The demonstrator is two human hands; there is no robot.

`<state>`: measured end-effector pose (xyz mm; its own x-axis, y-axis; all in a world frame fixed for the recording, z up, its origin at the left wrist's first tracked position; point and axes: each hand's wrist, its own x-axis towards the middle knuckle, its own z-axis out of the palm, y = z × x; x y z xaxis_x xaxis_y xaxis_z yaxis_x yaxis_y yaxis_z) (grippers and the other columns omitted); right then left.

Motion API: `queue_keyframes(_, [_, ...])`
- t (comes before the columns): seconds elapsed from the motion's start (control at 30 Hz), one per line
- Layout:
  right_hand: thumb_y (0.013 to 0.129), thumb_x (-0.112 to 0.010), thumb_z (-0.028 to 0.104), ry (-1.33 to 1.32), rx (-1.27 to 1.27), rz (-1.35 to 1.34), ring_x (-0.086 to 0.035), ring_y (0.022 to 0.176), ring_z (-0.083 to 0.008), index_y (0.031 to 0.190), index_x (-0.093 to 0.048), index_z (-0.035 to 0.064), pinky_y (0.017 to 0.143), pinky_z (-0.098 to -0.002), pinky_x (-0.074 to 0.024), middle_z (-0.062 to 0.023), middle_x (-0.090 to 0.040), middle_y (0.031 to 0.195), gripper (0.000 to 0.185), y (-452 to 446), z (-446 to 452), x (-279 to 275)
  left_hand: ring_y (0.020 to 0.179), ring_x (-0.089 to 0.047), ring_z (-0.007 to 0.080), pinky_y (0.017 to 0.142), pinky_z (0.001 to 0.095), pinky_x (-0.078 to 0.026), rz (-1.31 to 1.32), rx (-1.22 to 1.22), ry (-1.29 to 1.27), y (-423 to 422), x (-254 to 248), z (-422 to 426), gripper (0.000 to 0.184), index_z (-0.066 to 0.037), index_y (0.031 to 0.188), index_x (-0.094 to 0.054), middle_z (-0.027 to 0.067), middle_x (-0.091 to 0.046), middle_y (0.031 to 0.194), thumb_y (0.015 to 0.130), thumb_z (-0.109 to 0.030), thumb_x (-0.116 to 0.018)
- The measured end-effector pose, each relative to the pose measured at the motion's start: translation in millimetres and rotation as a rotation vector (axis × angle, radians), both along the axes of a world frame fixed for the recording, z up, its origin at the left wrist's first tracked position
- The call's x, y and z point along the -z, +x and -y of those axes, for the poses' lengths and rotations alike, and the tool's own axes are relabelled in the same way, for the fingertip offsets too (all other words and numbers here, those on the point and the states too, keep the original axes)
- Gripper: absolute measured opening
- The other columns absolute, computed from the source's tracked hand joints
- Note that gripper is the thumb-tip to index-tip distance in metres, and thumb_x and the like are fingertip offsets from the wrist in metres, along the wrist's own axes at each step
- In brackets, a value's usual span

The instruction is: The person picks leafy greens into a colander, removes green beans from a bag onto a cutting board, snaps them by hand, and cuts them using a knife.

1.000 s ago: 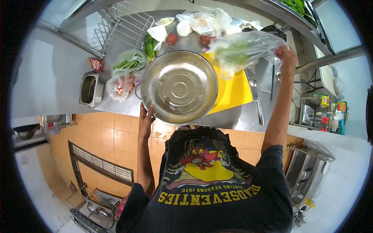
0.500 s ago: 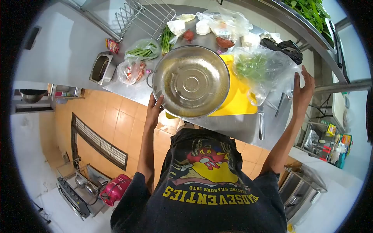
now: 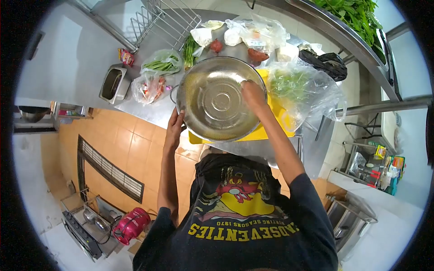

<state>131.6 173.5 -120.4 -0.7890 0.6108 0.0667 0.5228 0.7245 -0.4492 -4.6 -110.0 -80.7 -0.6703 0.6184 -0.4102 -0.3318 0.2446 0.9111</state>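
Note:
A wide metal colander (image 3: 221, 118) rests over a yellow cutting board (image 3: 281, 118) on the steel table. At its lower left rim my left hand (image 3: 174, 128) is closed on the edge, thumb and fingers close together. My right hand (image 3: 253, 95) reaches over the colander's right inner side with fingers curled in. Whatever those fingers hold, if anything, is hidden. Just right of the colander lies a clear plastic bag of green leaves (image 3: 289, 86). A knife handle (image 3: 300, 148) shows partly beside my right forearm.
Bagged green beans (image 3: 162, 66), a bag with red pieces (image 3: 148, 89) and a steel container (image 3: 114, 84) sit left. Behind are spring onions (image 3: 189, 52), a red onion (image 3: 216, 45), plastic bags (image 3: 264, 34) and a black bag (image 3: 333, 67). A wire rack (image 3: 169, 22) stands at the back.
My right hand has swung left from beyond the leaf bag to inside the colander, and its spread fingers have curled. My left hand stays at the rim.

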Motion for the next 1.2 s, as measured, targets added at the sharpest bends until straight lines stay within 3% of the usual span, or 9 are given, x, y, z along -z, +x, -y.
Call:
queue_keyframes(0.2, [0.083, -0.052, 0.008, 0.137, 0.023, 0.064, -0.065, 0.085, -0.0385, 0.088, -0.062, -0.0003, 0.074, -0.0468, -0.052, -0.0219, -0.066, 0.088, 0.014, -27.2, -4.9, 38.0, 0.122, -0.049, 0.0235, 0.097, 0.0406, -0.044, -0.009, 0.043, -0.044, -12.2, 11.5, 6.8, 0.059, -0.011, 0.146, -0.034, 0.0103, -0.047, 0.138, 0.096, -0.036, -0.053])
queue_keyframes(0.33, [0.083, -0.054, 0.007, 0.008, 0.117, 0.125, -0.066, 0.08, -0.0338, 0.09, -0.062, 0.0022, 0.069, -0.0441, -0.0522, -0.018, -0.067, 0.09, 0.012, -19.9, 7.6, 6.3, 0.118, -0.05, 0.0211, 0.094, 0.038, -0.043, -0.033, 0.087, 0.001, -16.7, 15.4, 9.6, 0.058, -0.011, 0.145, -0.035, 0.0097, -0.049, 0.137, 0.097, -0.038, -0.053])
queue_keyframes(0.4, [0.083, -0.057, 0.006, -0.105, 0.085, 0.04, -0.066, 0.075, -0.0292, 0.092, -0.062, 0.0031, 0.065, -0.0409, -0.0525, -0.0161, -0.067, 0.09, 0.011, -8.0, 11.4, -19.0, 0.111, -0.056, 0.0173, 0.093, 0.0336, -0.046, -0.05, 0.094, -0.031, -19.3, 11.8, 10.6, 0.056, -0.011, 0.146, -0.033, 0.0071, -0.053, 0.132, 0.098, -0.031, -0.052])
queue_keyframes(0.5, [0.079, -0.061, 0.003, -0.376, 0.033, -0.497, -0.065, 0.076, -0.0246, 0.09, -0.063, 0.0029, 0.067, -0.0363, -0.0526, -0.0105, -0.066, 0.094, 0.011, 47.5, 21.5, -83.2, 0.113, -0.056, 0.0182, 0.096, 0.0353, -0.044, -0.055, 0.068, -0.01, -23.0, 14.9, 13.5, 0.057, -0.01, 0.146, -0.032, 0.0078, -0.05, 0.136, 0.097, -0.031, -0.053])
queue_keyframes(0.6, [0.082, -0.06, -0.001, -0.524, 0.395, -0.722, -0.057, 0.074, -0.0108, 0.094, -0.062, 0.0044, 0.066, -0.0229, -0.0478, -0.0009, -0.062, 0.091, 0.014, 135.4, 20.9, -127.5, 0.114, -0.055, 0.0194, 0.097, 0.0363, -0.044, -0.101, 0.085, -0.006, -21.0, 8.3, 13.2, 0.059, -0.01, 0.147, -0.031, 0.0087, -0.051, 0.135, 0.097, -0.033, -0.052])
queue_keyframes(0.7, [0.089, -0.061, 0.007, -0.209, 0.766, -0.552, -0.055, 0.062, -0.0099, 0.092, -0.061, 0.0025, 0.053, -0.0253, -0.0444, -0.0051, -0.059, 0.073, 0.006, 235.6, -7.2, -104.4, 0.115, -0.055, 0.019, 0.097, 0.0366, -0.044, -0.063, 0.032, -0.029, -18.1, 14.4, 14.5, 0.058, -0.01, 0.147, -0.032, 0.0079, -0.051, 0.135, 0.097, -0.034, -0.052])
queue_keyframes(0.87, [0.086, -0.061, 0.011, -0.101, 0.751, -0.518, -0.051, 0.046, -0.0127, 0.087, -0.059, 0.0017, 0.043, -0.0284, -0.0417, -0.0068, -0.059, 0.069, 0.01, 259.8, -63.1, -40.6, 0.114, -0.053, 0.0169, 0.094, 0.0328, -0.045, -0.078, -0.051, 0.029, -5.6, 18.7, 6.6, 0.052, -0.005, 0.143, -0.038, 0.009, -0.051, 0.134, 0.098, -0.026, -0.052])
queue_keyframes(1.03, [0.088, -0.059, 0.018, -0.154, 0.639, -0.247, -0.061, 0.053, -0.0214, 0.098, -0.062, 0.0013, 0.048, -0.0326, -0.05, -0.0109, -0.066, 0.078, 0.019, 237.9, -69.8, -54.7, 0.116, -0.053, 0.018, 0.096, 0.0351, -0.046, -0.107, -0.066, 0.095, 12.4, 3.0, 3.9, 0.052, -0.008, 0.145, -0.035, 0.0083, -0.05, 0.135, 0.099, -0.025, -0.051])
queue_keyframes(1.2, [0.093, -0.057, 0.021, -0.186, 0.546, -0.411, -0.054, 0.061, -0.0124, 0.094, -0.063, 0.0017, 0.045, -0.0282, -0.042, -0.0044, -0.059, 0.07, 0.02, 243.9, -41.5, -100.2, 0.118, -0.053, 0.0211, 0.096, 0.0357, -0.047, -0.084, -0.085, 0.077, 24.9, 3.0, 16.2, 0.053, -0.009, 0.145, -0.034, 0.011, -0.047, 0.139, 0.097, -0.024, -0.053])
